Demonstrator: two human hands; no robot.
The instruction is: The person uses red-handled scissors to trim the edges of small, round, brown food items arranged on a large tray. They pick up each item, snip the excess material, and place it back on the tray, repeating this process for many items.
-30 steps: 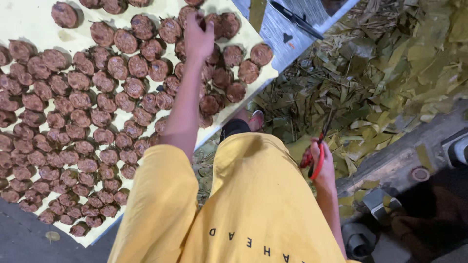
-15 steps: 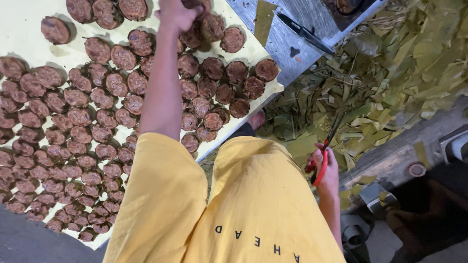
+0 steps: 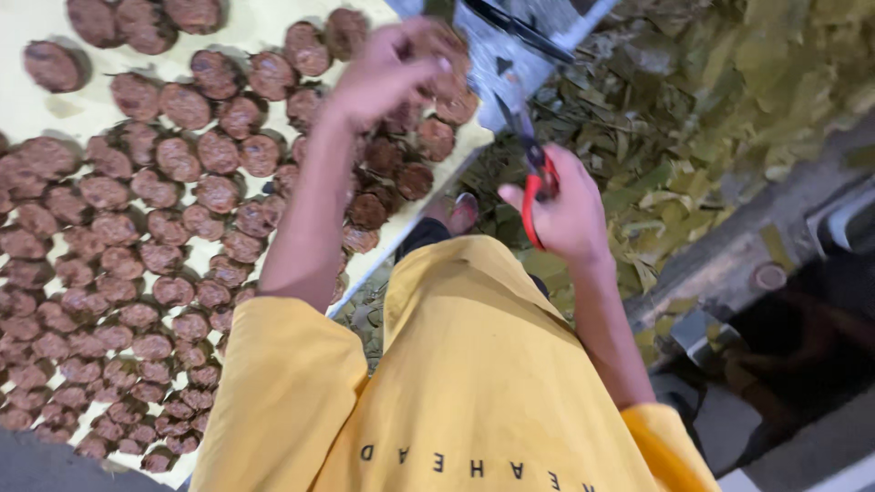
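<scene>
From the head camera, the left hand (image 3: 387, 77) is closed around a brown round cake (image 3: 444, 53), lifted above the pale sheet (image 3: 55, 109) covered with many such cakes; the right hand (image 3: 565, 205) grips red-handled scissors (image 3: 533, 178), near the heap of green leaves (image 3: 693, 118).

A pale yellow sheet (image 3: 36, 118) covers the surface; green leaves (image 3: 693, 109) litter the floor, beside what may be a concrete ledge (image 3: 729, 255)
</scene>
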